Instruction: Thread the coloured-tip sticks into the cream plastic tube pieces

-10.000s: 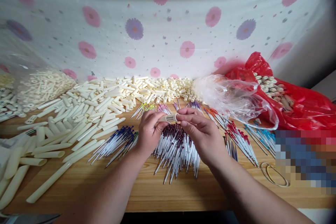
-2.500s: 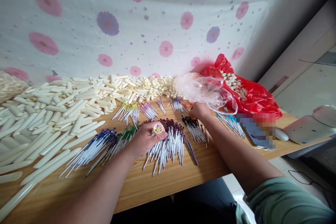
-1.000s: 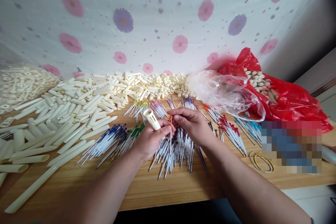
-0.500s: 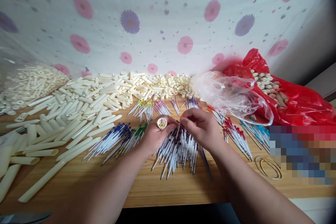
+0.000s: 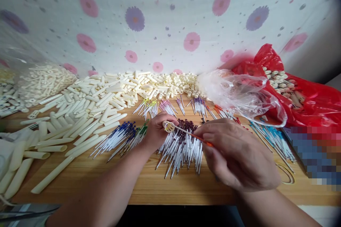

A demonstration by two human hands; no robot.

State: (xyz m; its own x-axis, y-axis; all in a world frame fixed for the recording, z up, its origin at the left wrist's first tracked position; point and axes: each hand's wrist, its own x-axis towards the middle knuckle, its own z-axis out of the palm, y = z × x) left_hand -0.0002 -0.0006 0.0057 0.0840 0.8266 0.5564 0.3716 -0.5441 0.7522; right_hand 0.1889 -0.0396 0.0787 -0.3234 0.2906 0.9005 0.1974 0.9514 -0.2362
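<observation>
A cream slotted plastic piece (image 5: 168, 126), its round open end toward me, is gripped in the fingers of my left hand (image 5: 157, 130). My right hand (image 5: 237, 152) pinches a thin white stick with an orange end (image 5: 201, 139); the white tip reaches the opening of the cream piece. Beneath and between the hands lies a heap of white sticks with dark maroon heads (image 5: 183, 149). Blue-headed sticks (image 5: 115, 136) and green-headed sticks (image 5: 137, 134) lie left of my left hand.
Cream tubes (image 5: 80, 113) cover the left side and back of the wooden table (image 5: 160, 193). Yellow, pink and purple-headed sticks lie behind the hands. A clear plastic bag (image 5: 234, 88), a red bag (image 5: 317, 103) and light-blue-headed sticks (image 5: 274, 138) are at the right.
My right hand has moved right and closer to the camera, away from my left hand, and the orange-ended stick now shows between them. The whole view has shifted slightly.
</observation>
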